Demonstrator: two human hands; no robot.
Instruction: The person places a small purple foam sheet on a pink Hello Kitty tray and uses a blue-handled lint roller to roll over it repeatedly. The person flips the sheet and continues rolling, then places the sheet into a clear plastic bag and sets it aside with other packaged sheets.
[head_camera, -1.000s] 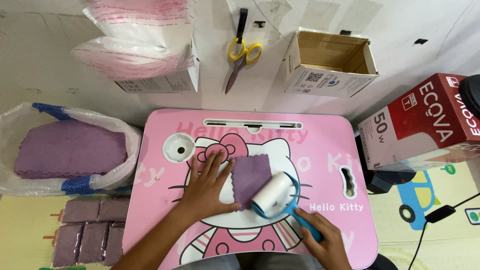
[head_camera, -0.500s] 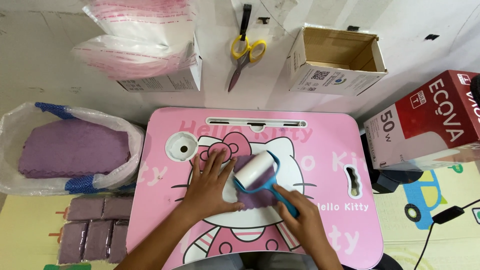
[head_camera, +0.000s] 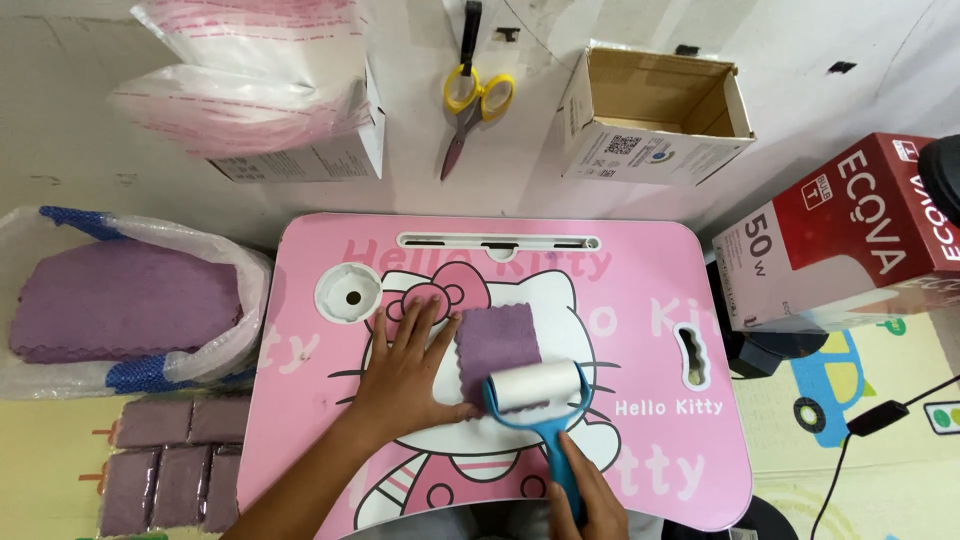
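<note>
Left hand (head_camera: 405, 375) flat, fingers spread, pinning purple cloth (head_camera: 497, 342) to pink worktop (head_camera: 640, 330). Right hand (head_camera: 590, 500) grasps blue lint roller (head_camera: 535, 388) on cloth's near edge.

This is looking like a home corner doubling as a packing spot: a pink cartoon lap table (head_camera: 640, 300) is sitting on a children's play mat (head_camera: 860, 400), with cardboard boxes (head_camera: 655, 115) leaning against the white wall (head_camera: 60, 120).

Open brown-and-white carton (head_camera: 655, 115) top centre, red-and-white box (head_camera: 840, 240) at right, white box (head_camera: 300, 155) under clear bags (head_camera: 250, 90)
</note>
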